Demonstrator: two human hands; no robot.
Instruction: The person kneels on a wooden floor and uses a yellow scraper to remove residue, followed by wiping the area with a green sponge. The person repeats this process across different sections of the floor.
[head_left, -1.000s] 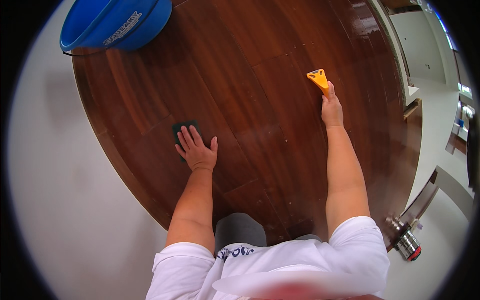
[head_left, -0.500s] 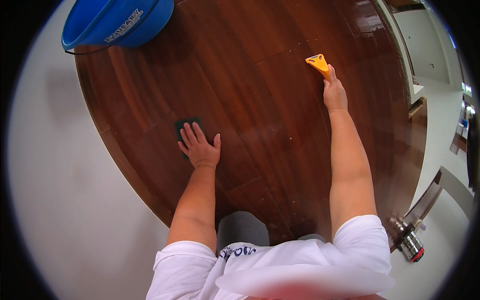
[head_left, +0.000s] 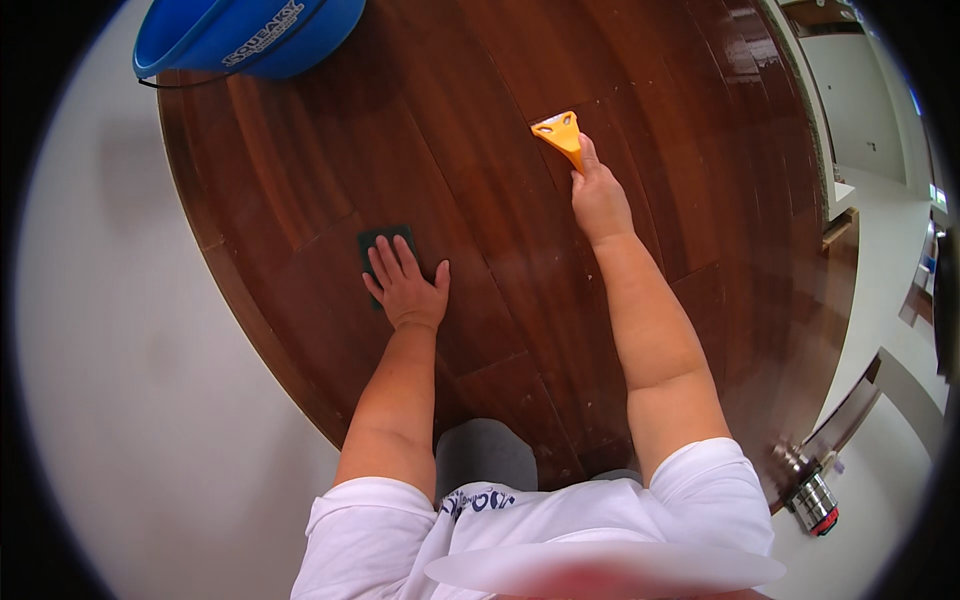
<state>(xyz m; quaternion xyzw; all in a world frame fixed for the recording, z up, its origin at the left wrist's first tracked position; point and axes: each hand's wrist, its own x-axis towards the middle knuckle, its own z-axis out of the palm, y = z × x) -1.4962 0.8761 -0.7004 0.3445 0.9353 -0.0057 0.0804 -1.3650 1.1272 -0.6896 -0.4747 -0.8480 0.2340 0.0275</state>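
Spread flat on a dark green scouring pad (head_left: 372, 240), my left hand (head_left: 405, 285) presses it against the wooden floor (head_left: 480, 270); the palm and fingers cover much of the pad. My right hand (head_left: 602, 203) is closed round the handle of a yellow scraper (head_left: 563, 137), its wide end pointing away from me at the floor. Whether the blade touches the boards I cannot tell. Small pale specks dot the planks around and beyond the scraper.
A blue bucket (head_left: 290, 55) with a dark handle stands at the far left, near the white wall (head_left: 120, 330). To the lower right lies a shiny metal container (head_left: 815, 502) with a red part. A doorway edge (head_left: 842, 190) borders the floor at the right.
My right hand has moved left with the scraper, and that arm now slants further inward. The left hand stays on the pad with hardly any shift.
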